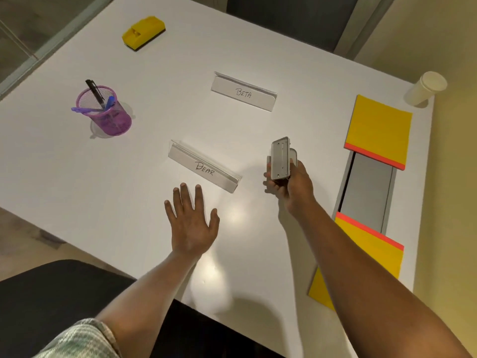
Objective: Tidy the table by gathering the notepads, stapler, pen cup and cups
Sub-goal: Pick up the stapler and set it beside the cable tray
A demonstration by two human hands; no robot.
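Observation:
My right hand [291, 184] grips a grey stapler [280, 157], lifted off the white table [129, 189] with its underside facing me. My left hand [191, 223] lies flat and open on the table near the front edge. A purple mesh pen cup [108, 115] with pens stands at the left. Two yellow notepads with orange edges lie along the right side, one far [379, 130] and one near [371, 257], partly hidden by my right forearm. A white paper cup [426, 87] stands at the far right corner.
Two clear name plates lie mid-table, one reading BETA [244, 91], one reading BEAR [204, 167] just beyond my left hand. A yellow board eraser [143, 32] sits at the far left. A grey cable hatch [366, 187] lies between the notepads. A dark chair [51, 293] is below.

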